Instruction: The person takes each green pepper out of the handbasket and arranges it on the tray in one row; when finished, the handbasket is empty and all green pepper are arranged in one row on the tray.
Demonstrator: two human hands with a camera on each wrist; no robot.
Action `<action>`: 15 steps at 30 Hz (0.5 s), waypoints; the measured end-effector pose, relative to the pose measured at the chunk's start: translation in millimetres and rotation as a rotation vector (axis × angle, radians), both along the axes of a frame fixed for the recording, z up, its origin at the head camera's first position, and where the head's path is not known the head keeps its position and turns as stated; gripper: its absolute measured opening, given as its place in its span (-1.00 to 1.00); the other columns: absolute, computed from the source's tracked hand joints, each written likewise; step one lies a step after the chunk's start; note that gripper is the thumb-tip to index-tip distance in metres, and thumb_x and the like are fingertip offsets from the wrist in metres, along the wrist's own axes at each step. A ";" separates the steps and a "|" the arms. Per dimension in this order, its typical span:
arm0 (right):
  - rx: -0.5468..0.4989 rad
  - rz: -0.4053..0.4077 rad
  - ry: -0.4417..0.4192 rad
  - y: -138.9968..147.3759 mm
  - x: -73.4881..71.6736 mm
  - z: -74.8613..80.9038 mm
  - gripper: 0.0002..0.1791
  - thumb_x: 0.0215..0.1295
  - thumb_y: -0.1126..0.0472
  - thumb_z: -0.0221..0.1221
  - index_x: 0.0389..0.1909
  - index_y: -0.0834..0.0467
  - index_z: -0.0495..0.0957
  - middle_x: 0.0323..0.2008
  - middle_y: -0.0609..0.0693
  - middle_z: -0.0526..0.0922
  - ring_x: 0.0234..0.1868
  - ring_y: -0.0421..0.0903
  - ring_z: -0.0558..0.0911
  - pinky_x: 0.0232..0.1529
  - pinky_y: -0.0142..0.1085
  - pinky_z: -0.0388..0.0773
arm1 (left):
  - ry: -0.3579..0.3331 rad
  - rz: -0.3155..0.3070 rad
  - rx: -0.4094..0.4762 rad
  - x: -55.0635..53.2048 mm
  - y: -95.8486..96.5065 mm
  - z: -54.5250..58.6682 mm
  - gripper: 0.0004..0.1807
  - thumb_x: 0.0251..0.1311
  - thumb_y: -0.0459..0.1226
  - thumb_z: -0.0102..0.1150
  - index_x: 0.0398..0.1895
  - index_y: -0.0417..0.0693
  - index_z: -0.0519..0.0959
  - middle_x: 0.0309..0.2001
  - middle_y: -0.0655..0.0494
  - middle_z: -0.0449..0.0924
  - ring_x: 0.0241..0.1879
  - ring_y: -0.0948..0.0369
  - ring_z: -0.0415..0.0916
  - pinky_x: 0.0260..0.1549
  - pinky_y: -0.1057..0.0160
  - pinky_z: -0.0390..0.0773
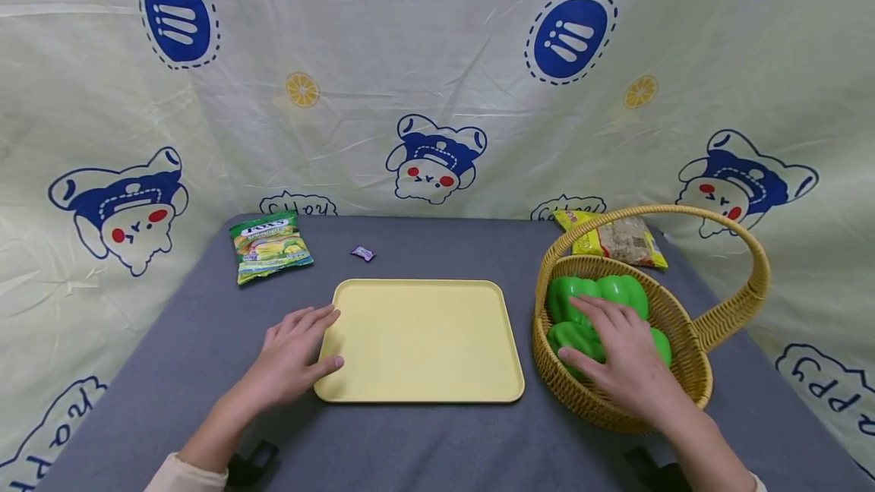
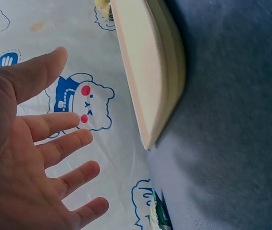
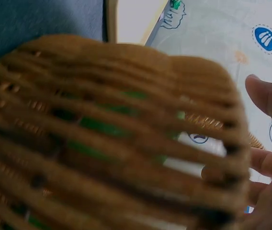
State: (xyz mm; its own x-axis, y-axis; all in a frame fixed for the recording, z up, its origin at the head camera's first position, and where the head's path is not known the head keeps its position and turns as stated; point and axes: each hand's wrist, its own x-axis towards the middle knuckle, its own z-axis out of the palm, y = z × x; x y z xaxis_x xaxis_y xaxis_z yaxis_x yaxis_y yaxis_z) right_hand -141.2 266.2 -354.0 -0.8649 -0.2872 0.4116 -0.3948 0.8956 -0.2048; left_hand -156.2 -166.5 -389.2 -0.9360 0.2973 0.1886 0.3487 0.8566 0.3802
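Note:
My left hand (image 1: 292,355) is spread beside the left edge of a pale yellow tray (image 1: 420,340); in the left wrist view its fingers are apart and hold nothing. Whether it touches the tray I cannot tell. Over a wicker basket (image 1: 555,370) on the right is my right hand (image 1: 632,359), fingers extended above several green bell peppers (image 1: 625,293). In the right wrist view the basket's woven wall (image 3: 117,143) covers much of the scene, with the thumb (image 3: 270,96) and some fingers beyond it. Contact with the peppers cannot be made out.
A green snack bag (image 1: 270,247) lies at the back left of the grey cloth, and a small purple-wrapped candy (image 1: 363,253) is behind the tray. Behind the basket lies a yellow bag (image 1: 625,241). The basket's tall handle (image 1: 745,302) arches up on the right.

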 end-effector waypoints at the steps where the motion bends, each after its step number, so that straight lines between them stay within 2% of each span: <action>1: 0.004 -0.002 -0.021 1.7 -0.2 0.4 -0.25 0.06 -0.01 0.34 0.24 0.20 0.35 0.20 0.21 0.41 0.13 0.22 0.33 -0.01 0.18 0.23 | -0.004 -0.004 0.003 -0.6 -1.5 -0.6 -0.30 0.09 -0.10 0.29 0.31 -0.08 0.34 0.33 -0.05 0.32 0.32 -0.13 0.15 0.09 -0.26 0.14; 9: 0.036 -0.002 -0.153 12.6 -4.1 2.4 -0.23 0.07 -0.03 0.34 0.29 0.14 0.31 0.22 0.19 0.41 0.15 0.24 0.33 0.02 0.18 0.25 | -0.060 -0.029 0.014 -6.1 -11.7 -6.4 -0.32 0.08 -0.12 0.30 0.29 -0.09 0.37 0.33 -0.05 0.32 0.30 -0.13 0.15 0.05 -0.26 0.14; 15: 0.062 0.020 -0.191 15.4 -6.8 -1.2 -0.24 0.04 0.02 0.36 0.27 0.13 0.33 0.22 0.18 0.42 0.15 0.22 0.35 0.01 0.17 0.31 | -0.095 -0.065 0.024 -10.0 -17.3 -11.5 -0.33 0.08 -0.11 0.30 0.27 -0.11 0.39 0.32 -0.06 0.33 0.26 -0.15 0.19 -0.01 -0.22 0.18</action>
State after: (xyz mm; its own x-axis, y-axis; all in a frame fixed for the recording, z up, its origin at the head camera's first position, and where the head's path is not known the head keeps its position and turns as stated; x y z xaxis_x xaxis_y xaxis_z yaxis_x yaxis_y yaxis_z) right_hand -148.0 281.6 -355.2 -0.9196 -0.3245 0.2212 -0.3715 0.9015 -0.2221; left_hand -166.3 -183.7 -400.7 -0.9290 0.3541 0.1073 0.3642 0.8238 0.4345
